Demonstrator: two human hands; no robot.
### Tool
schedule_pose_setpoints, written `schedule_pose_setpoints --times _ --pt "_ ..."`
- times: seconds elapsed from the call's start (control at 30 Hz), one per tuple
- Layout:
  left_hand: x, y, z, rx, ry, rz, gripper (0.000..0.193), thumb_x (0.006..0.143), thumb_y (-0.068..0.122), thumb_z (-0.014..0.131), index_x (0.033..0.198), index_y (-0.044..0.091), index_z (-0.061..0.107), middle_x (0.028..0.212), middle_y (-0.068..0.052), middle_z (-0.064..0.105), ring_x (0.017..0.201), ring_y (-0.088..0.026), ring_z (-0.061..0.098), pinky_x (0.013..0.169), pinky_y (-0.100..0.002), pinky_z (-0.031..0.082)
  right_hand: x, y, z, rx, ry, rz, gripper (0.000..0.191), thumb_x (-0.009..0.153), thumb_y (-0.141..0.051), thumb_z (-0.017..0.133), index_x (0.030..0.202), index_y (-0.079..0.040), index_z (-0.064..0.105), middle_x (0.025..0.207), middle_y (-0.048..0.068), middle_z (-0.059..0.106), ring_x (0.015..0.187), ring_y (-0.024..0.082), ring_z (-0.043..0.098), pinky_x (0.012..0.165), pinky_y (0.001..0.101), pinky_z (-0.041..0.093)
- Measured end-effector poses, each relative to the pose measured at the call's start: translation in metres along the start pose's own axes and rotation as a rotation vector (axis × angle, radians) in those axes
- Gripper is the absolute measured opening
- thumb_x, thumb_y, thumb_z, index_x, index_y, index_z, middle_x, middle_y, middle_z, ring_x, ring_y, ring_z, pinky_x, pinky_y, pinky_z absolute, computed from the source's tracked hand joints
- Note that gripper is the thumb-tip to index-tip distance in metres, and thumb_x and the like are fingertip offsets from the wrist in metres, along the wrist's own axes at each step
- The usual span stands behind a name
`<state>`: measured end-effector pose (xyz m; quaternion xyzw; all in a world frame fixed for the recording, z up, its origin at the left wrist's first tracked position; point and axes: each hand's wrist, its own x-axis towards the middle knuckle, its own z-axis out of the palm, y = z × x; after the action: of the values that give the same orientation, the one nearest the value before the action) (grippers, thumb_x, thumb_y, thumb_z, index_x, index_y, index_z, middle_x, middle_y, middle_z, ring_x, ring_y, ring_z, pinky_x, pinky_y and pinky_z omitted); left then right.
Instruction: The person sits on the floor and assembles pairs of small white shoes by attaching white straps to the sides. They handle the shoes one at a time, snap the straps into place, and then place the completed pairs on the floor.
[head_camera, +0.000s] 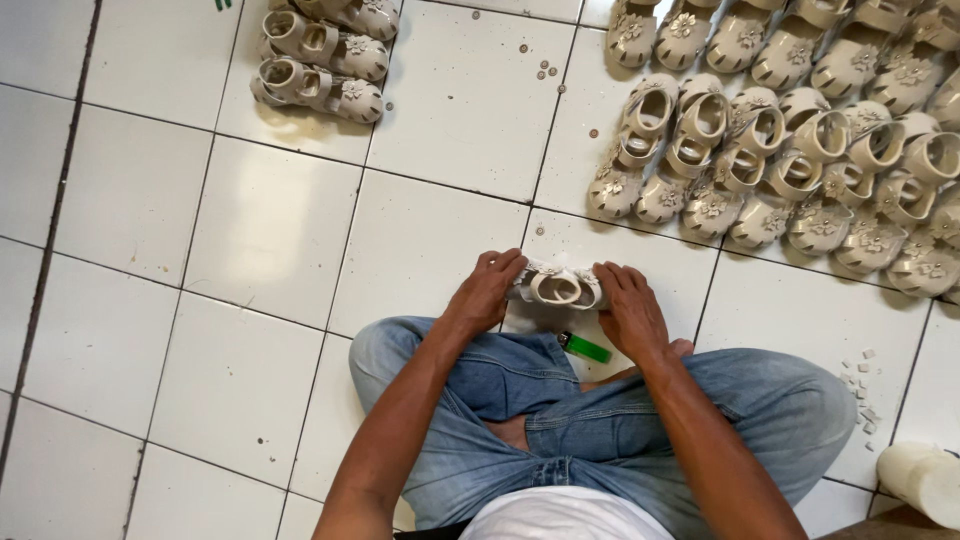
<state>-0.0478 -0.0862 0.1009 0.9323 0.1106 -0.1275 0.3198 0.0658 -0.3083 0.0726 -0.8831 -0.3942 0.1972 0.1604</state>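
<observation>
both hands grip beige sandal, long axis left-right.

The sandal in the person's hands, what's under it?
Under the sandal lies white floor tile, with a green lighter just nearer the person. The left hand and right hand cover its ends, hiding what lies there.
</observation>
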Motion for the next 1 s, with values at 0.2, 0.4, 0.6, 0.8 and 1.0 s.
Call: schedule_pose_setpoints --times 0.2,0.4,0.6,0.8,1.0 --pt "-0.006 0.004 -0.009 0.007 0.163 0.0 0.087 0.072 -0.02 0.06 0.151 0.012 0.045 0.163 -0.012 0.034 0.147 -0.035 0.037 0.118 -0.042 0.039 0.0 -0.014 -0.004 0.14 0.123 -0.12 0.094 0.071 -0.018 0.084 0.151 -0.011 0.036 0.154 0.025 0.032 0.141 0.044 0.031 0.11 0.0584 0.027" --pt "-0.035 -0.009 -0.025 -0.015 0.261 -0.075 0.08 0.078 0.003 0.07 0.151 0.004 0.04 0.157 -0.025 0.036 0.142 -0.043 0.036 0.116 -0.049 0.034 0.001 -0.027 0.001 0.08 0.131 -0.288 0.071 0.078 -0.015 0.075 0.143 -0.019 0.048 0.158 0.018 0.039 0.139 0.04 0.044 0.111 0.0488 0.04" --pt "-0.103 -0.059 -0.039 0.213 0.521 -0.229 0.058 0.083 0.022 0.072 0.133 -0.001 0.056 0.14 -0.026 0.053 0.134 -0.041 0.046 0.116 -0.055 0.028 0.005 -0.026 0.007 -0.066 0.092 -0.289 0.061 0.079 -0.018 0.074 0.136 -0.017 0.053 0.153 0.016 0.042 0.132 0.037 0.049 0.104 0.0474 0.044" --pt "-0.139 -0.078 -0.025 -0.032 0.613 -0.494 0.039 0.092 0.031 0.067 0.113 -0.001 0.065 0.122 -0.019 0.064 0.121 -0.035 0.055 0.111 -0.051 0.035 0.022 -0.036 0.002 -0.243 -0.061 -0.197 0.048 0.086 -0.022 0.07 0.133 -0.019 0.058 0.145 0.009 0.051 0.124 0.03 0.057 0.101 0.0425 0.049" --pt "-0.133 -0.091 -0.012 -0.146 0.752 -0.412 0.034 0.091 0.026 0.066 0.107 -0.004 0.067 0.112 -0.02 0.066 0.107 -0.035 0.06 0.098 -0.05 0.044 0.07 -0.091 -0.004 -0.234 -0.126 -0.191 0.053 0.083 -0.029 0.076 0.131 -0.012 0.062 0.126 0.016 0.063 0.104 0.034 0.067 0.083 0.0439 0.057"
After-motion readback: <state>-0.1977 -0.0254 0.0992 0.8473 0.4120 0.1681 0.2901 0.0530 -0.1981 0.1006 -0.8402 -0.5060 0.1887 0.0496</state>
